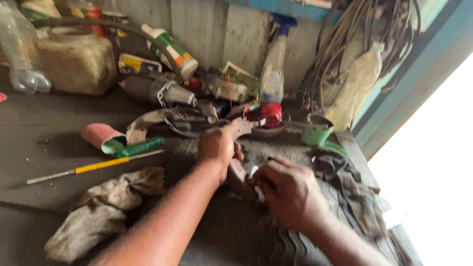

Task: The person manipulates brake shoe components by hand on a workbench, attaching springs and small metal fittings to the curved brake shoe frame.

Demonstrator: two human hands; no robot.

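Head view, left hand (217, 145): closed on a brownish metal part (240, 129).
Right hand (290, 192): fingers curled, gripping same part's lower end.
Left of hands: rag (103, 207), yellow-handled screwdriver (93, 166).

This is a workshop. A dirty dark workbench (44, 143) is full of tools. On it lies a screwdriver (93, 166) with a yellow handle, with a greasy rag (103, 207) just below it. Behind the bench, old wires (354, 34) hang on the wall near a spray bottle (273, 74).
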